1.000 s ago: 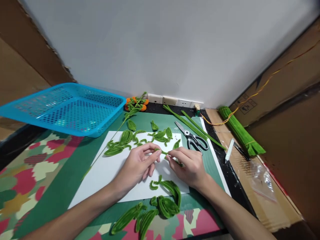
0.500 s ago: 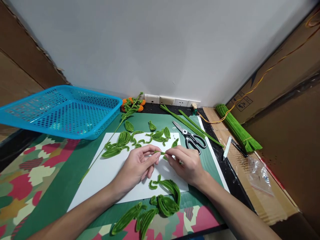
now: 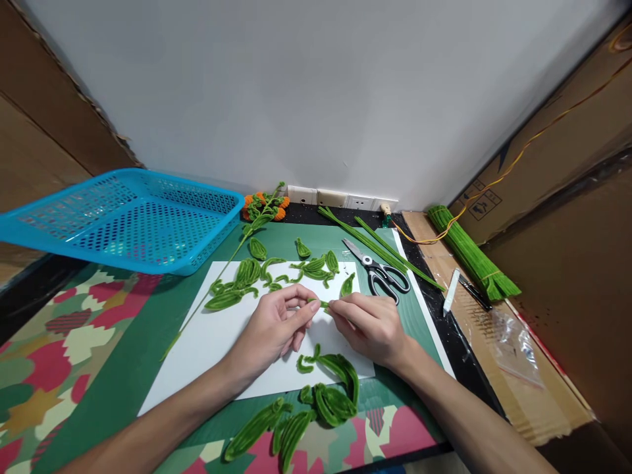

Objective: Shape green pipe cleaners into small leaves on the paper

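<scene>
My left hand point(image 3: 274, 326) and my right hand point(image 3: 368, 322) meet over a white sheet point(image 3: 207, 336), each pinching an end of one short green pipe cleaner piece point(image 3: 322, 303). Fingertips of both hands nearly touch around it. Several finished green pipe cleaner leaves point(image 3: 247, 273) lie on the sheet beyond my hands. More folded leaves point(image 3: 330, 398) are piled just in front of my wrists. Black-handled scissors point(image 3: 380, 273) lie to the right of my right hand.
A blue perforated basket point(image 3: 128, 217) sits raised at the left. A stem with orange flowers point(image 3: 261, 207) lies near the wall sockets. Straight green pipe cleaners point(image 3: 380, 247) and a tied bundle point(image 3: 469, 253) rest at the right, beside a white marker point(image 3: 451, 289) and cardboard.
Both hands keep pinching the small green piece with only slight finger movement. The view has shifted a little.
</scene>
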A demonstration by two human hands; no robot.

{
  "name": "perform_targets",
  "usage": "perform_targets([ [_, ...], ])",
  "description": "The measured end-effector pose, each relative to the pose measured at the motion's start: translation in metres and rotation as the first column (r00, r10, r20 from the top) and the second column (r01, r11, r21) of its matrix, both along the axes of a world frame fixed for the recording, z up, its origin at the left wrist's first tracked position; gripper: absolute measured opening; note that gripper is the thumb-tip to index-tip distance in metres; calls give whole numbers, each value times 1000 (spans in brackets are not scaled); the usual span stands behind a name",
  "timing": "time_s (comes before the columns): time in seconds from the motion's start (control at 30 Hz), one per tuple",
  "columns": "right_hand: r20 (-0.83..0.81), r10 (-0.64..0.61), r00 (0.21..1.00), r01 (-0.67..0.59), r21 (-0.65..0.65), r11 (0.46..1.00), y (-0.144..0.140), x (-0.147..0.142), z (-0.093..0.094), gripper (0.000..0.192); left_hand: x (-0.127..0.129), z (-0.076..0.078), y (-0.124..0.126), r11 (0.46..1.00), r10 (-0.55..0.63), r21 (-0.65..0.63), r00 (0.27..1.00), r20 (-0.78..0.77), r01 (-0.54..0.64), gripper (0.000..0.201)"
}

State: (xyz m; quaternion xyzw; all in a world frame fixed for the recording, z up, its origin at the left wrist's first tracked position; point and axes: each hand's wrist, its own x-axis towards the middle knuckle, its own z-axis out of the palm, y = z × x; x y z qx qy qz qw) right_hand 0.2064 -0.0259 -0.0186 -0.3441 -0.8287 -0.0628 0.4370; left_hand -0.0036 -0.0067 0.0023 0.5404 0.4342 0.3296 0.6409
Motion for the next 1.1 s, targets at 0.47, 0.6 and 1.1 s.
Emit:
perform_targets([
  [0.47, 176, 86, 981, -108, 122, 987, -2, 5, -5, 20, -1, -1, 1, 999, -7, -48, 1000, 13, 8, 31],
  [0.6, 159, 76, 984, -96, 119, 988, -3, 3, -3, 16, -2, 0, 0, 998, 34, -50, 999, 36, -32, 27],
  [1.1, 216, 22, 976, -56, 151, 987, -3, 1, 0, 18, -1, 1, -3, 1000, 16, 10, 998, 58, -16, 29],
])
